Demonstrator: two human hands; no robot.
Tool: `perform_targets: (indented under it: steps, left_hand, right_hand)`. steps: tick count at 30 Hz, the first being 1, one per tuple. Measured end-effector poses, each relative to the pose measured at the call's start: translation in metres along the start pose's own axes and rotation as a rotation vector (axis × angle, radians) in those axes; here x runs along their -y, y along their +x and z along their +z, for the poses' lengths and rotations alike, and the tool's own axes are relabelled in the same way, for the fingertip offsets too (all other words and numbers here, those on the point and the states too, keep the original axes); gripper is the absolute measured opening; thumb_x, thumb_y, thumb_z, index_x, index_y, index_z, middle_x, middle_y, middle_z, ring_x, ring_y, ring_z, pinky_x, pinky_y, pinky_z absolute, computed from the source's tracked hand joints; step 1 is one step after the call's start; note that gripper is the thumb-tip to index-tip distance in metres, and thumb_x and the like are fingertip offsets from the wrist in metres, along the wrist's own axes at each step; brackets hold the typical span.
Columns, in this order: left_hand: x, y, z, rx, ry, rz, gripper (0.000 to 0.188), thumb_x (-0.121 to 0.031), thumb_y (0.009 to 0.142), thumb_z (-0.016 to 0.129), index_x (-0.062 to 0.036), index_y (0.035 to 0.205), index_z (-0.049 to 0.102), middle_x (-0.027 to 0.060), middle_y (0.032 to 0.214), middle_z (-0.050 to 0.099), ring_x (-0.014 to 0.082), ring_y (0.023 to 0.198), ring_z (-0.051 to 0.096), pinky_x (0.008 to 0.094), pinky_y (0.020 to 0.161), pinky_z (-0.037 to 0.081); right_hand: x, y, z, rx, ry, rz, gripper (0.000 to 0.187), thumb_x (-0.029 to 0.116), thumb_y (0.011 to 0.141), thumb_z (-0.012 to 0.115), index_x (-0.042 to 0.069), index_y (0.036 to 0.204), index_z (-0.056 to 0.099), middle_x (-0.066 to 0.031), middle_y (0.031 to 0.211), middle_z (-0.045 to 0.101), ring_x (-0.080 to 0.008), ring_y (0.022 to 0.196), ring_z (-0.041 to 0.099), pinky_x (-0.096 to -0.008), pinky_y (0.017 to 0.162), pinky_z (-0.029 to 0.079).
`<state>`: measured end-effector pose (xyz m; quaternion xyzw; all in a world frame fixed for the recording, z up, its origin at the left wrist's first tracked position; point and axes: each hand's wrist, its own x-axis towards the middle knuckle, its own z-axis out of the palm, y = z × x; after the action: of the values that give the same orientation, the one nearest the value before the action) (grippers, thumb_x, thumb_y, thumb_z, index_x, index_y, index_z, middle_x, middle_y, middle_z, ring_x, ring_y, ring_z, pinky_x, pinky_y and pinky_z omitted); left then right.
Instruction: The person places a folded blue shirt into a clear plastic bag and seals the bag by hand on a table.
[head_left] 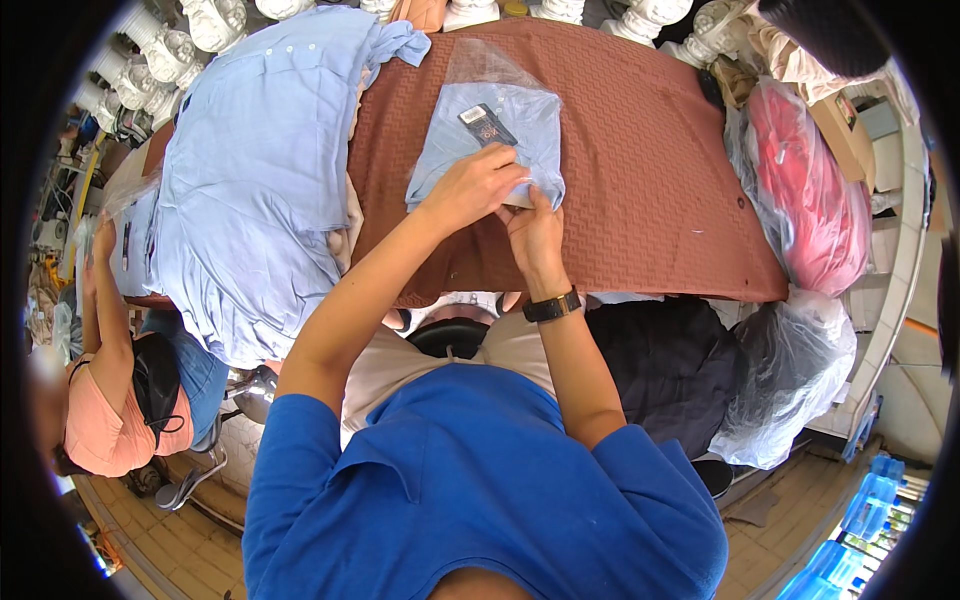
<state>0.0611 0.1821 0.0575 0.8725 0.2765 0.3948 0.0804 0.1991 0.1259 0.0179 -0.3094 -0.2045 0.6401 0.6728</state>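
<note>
A folded light blue shirt [447, 128] lies in a clear plastic bag [487, 62] on the brown cloth. A dark tag [487, 125] with a white label rests on the shirt's front. Across the near edge of the package reaches my left hand [474, 190], its fingers pinched together on the plastic near the lower right corner. My right hand [537, 232], with a dark watch [552, 306] on the wrist, grips that same near edge from below, thumb on top. The two hands almost touch, and the fingertips partly hide the bag's edge.
A tall pile of light blue shirts [262, 150] stands left on the brown-covered table [640, 170]. Red items in clear plastic [808, 185] lie right, above another filled plastic bag [785, 385]. White balusters [215, 22] line the back. Another person [115, 400] sits far left, handling a bagged shirt.
</note>
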Motion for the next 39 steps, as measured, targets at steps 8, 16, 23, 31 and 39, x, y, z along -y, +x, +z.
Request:
perform_targets:
  steps: [8,16,23,31,39]
  left_hand:
    - [0.002,-0.014,0.005,-0.038,0.220,0.036,0.019,-0.009,0.084,0.073,-0.0062,0.102,0.074,0.0076,0.094,0.060,0.0275,0.097,0.060,0.0407,0.077,0.054]
    - [0.018,-0.038,-0.018,0.050,0.191,-0.091,0.026,0.000,0.078,0.069,-0.0055,0.103,0.072,0.0058,0.094,0.059,0.0257,0.092,0.060,0.0386,0.080,0.055]
    - [0.006,-0.030,-0.022,0.044,0.161,-0.093,0.029,0.004,0.075,0.068,-0.0046,0.102,0.072,0.0063,0.093,0.058,0.0260,0.092,0.060,0.0390,0.079,0.055]
    - [-0.001,-0.035,-0.020,0.100,0.148,-0.116,0.039,0.006,0.081,0.062,-0.0050,0.118,0.068,0.0100,0.109,0.062,0.0297,0.102,0.061,0.0409,0.086,0.055]
    - [-0.017,-0.014,-0.011,0.256,0.067,-0.260,0.068,0.012,0.080,0.053,-0.0093,0.144,0.052,0.0195,0.147,0.054,0.0387,0.131,0.055,0.0459,0.104,0.051]
  right_hand:
    - [-0.011,0.016,-0.023,-0.079,0.099,0.006,0.032,0.013,0.103,0.058,0.004,0.133,0.050,-0.0113,0.130,0.059,-0.0251,0.116,0.060,-0.0503,0.098,0.052]
    - [-0.013,0.002,0.003,-0.151,-0.134,0.137,0.036,0.010,0.103,0.058,0.002,0.135,0.045,-0.0113,0.130,0.058,-0.0286,0.119,0.059,-0.0568,0.099,0.052]
    - [-0.007,0.025,0.000,-0.079,0.031,0.030,0.031,0.003,0.104,0.048,-0.004,0.134,0.041,-0.0220,0.129,0.055,-0.0355,0.114,0.063,-0.0556,0.097,0.058]
    - [-0.015,0.034,0.003,-0.100,-0.121,0.074,0.027,0.008,0.106,0.050,0.002,0.132,0.049,-0.0138,0.129,0.059,-0.0297,0.115,0.062,-0.0531,0.094,0.058]
    - [-0.029,0.040,0.000,-0.027,-0.033,0.018,0.023,0.013,0.107,0.051,0.001,0.127,0.054,-0.0134,0.128,0.059,-0.0254,0.115,0.061,-0.0407,0.087,0.060]
